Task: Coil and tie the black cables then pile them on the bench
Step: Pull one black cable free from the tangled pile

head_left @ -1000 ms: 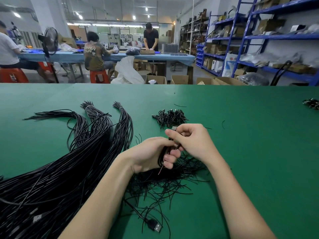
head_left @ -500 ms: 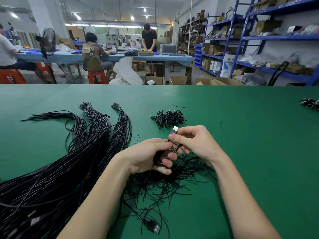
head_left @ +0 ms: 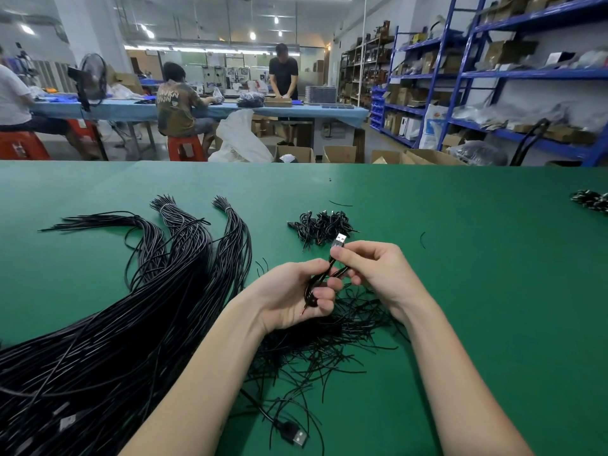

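Observation:
Above the green bench [head_left: 460,274], my left hand [head_left: 292,297] is closed around a small coil of black cable [head_left: 312,287]. My right hand [head_left: 371,268] pinches the same cable just below its silver USB plug [head_left: 339,241], which sticks up past my fingers. A small pile of coiled, tied cables [head_left: 320,227] lies just beyond my hands. Long uncoiled black cables [head_left: 131,317] sweep across the left of the bench in thick bundles. Loose thin black ties [head_left: 316,350] are scattered under my wrists.
One loose USB cable end [head_left: 294,434] lies near the front edge between my forearms. Another small cable pile [head_left: 590,200] sits at the far right edge. Beyond the bench are people at a blue table [head_left: 197,108], cardboard boxes and blue shelving [head_left: 493,77].
My right hand has drawn the USB plug up and out of the coil, so it now shows above my fingers. My left hand keeps its hold on the coil.

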The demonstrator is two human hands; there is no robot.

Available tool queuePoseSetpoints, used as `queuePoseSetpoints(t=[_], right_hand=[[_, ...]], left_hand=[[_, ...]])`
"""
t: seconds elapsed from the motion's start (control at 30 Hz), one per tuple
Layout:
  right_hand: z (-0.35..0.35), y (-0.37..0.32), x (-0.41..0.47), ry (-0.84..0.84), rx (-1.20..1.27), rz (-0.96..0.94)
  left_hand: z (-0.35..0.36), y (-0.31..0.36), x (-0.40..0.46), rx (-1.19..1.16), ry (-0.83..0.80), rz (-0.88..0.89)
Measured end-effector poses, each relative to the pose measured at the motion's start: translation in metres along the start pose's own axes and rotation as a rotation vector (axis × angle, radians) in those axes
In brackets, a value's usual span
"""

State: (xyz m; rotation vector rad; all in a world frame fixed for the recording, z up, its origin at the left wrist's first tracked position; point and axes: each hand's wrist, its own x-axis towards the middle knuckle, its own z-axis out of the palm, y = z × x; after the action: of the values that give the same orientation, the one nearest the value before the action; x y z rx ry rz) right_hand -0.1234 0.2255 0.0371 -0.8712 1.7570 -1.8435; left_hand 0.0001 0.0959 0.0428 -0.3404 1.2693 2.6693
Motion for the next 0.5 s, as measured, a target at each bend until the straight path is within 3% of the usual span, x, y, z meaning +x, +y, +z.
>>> queuePoseSetpoints(t=[0.2, 0.3, 0.5], right_hand=[[0.008, 0.002, 0.006, 0.112, 0.084, 0.042], [0.009, 0.001, 0.006, 0.139, 0.050, 0.019], [0.012, -0.002, 0.004, 0.185, 0.008, 0.020]], left_hand=[[-0.004, -0.004, 0.009, 0.027, 0.146, 0.158], [-0.006, -0.004, 0.008, 0.158, 0.202, 0.194], [-0.006, -0.009, 0.012, 0.182, 0.330, 0.318]])
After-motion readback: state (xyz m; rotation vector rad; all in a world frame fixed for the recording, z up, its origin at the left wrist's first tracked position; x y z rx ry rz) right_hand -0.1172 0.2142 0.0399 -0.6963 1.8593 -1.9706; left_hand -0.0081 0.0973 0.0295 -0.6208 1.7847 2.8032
